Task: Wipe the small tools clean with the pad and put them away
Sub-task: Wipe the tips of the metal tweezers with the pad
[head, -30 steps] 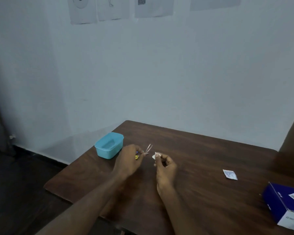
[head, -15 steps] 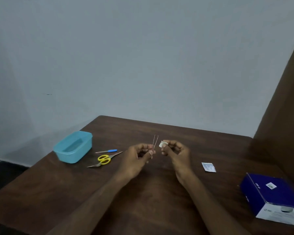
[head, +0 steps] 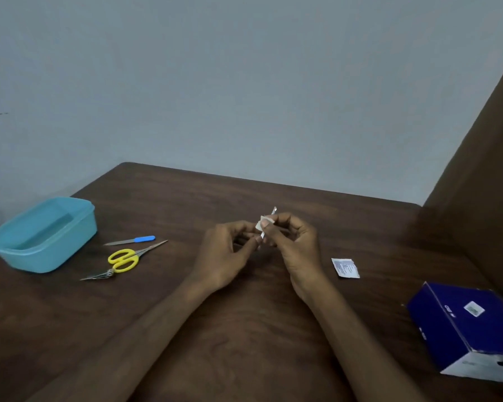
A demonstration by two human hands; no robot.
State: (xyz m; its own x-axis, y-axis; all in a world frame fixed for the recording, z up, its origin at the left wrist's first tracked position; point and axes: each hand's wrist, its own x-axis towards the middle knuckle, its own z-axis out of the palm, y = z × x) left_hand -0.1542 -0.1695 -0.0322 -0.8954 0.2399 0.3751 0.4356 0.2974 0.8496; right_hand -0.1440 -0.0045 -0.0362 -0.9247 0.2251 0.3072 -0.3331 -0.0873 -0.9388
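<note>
over the dark table (head: 244, 329), right grip (head: 295, 242) pinches pad (head: 262, 222) around apparently tweezers (head: 274, 210), left grip (head: 224, 253) pinching them.

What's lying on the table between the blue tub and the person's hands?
In the head view, between the blue tub and the left hand lie a blue-handled file, yellow-handled scissors and another small metal tool.

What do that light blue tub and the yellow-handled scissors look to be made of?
The light blue tub looks like plastic: one even colour, a smooth, slightly glossy wall and a moulded rolled rim. The yellow-handled scissors seem to have plastic handle loops, bright and uniform, and thin grey blades with a dull shine, probably steel, though the view is too soft to be sure.
</note>
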